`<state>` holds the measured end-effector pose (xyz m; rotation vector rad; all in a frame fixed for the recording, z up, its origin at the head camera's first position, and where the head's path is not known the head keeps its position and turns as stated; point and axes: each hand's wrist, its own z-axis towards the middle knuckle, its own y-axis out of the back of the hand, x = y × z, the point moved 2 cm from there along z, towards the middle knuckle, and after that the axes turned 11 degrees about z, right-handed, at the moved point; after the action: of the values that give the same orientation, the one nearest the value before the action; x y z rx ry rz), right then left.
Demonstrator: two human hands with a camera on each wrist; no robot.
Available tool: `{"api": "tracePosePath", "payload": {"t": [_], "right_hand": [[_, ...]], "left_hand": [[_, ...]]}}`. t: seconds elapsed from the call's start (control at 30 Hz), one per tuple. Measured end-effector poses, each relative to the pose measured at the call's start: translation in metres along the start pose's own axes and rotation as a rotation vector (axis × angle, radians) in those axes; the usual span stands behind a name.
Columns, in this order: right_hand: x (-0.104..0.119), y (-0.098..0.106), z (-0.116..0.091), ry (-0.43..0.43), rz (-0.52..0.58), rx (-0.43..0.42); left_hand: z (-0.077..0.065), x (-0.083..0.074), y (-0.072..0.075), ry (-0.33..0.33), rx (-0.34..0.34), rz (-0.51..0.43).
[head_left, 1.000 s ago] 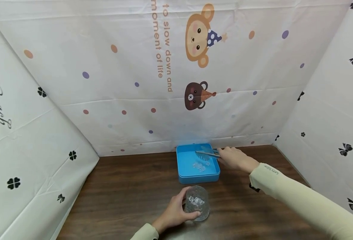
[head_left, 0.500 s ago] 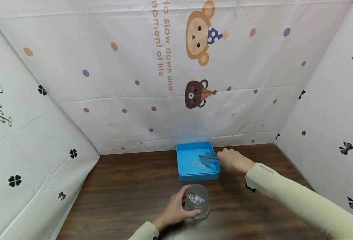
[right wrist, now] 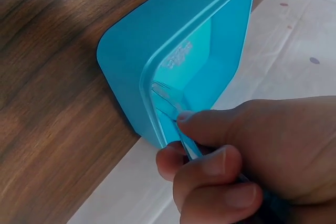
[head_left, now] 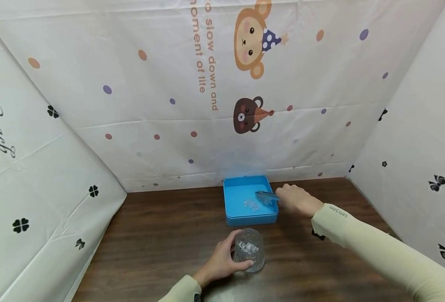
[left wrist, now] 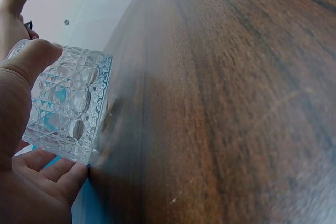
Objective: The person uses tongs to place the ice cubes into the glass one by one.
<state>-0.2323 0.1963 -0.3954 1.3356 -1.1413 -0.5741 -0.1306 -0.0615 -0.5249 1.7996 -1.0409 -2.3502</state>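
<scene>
My left hand (head_left: 222, 261) holds a clear patterned glass (head_left: 259, 258) on the table, thumb on one side and fingers round the other. Clear ice-like cubes (head_left: 248, 248) lie inside it. In the left wrist view the cut pattern of the glass (left wrist: 73, 98) shows between thumb and fingers. At the right side of a blue square box (head_left: 252, 220), my right hand (head_left: 297, 199) grips metal tongs (head_left: 266, 195) whose ends reach into the box. Several small clear pieces (head_left: 251, 204) lie on its floor, left of the tongs. Whether the tongs pinch a piece cannot be told.
The dark wooden table (head_left: 162, 235) carries the box and the glass. A white printed cloth (head_left: 192, 147) hangs close behind the box, and similar cloths stand at the left (head_left: 48, 209) and right (head_left: 407, 167).
The tongs have come nearer together and shifted slightly right and lower in the box. My left hand still holds the glass in the same place. The head view has tilted slightly downward.
</scene>
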Motion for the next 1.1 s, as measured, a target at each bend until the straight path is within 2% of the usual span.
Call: {"api": "tracePosePath", "payload": {"t": [0.23, 0.5, 0.7, 1.1], "right_hand": [[0.000, 0.005, -0.002, 0.006, 0.017, -0.031], [-0.003, 0.002, -0.003, 0.029, 0.003, -0.046], [-0.007, 0.005, -0.007, 0.051, 0.033, -0.061], [-0.027, 0.003, -0.002, 0.108, 0.066, -0.216]], "left_hand": [[0.003, -0.002, 0.002, -0.001, -0.004, 0.025], [0.002, -0.005, 0.002, 0.019, 0.011, 0.012], [0.001, -0.005, 0.001, 0.000, -0.002, 0.027], [-0.001, -0.003, -0.001, 0.013, 0.007, 0.006]]}}
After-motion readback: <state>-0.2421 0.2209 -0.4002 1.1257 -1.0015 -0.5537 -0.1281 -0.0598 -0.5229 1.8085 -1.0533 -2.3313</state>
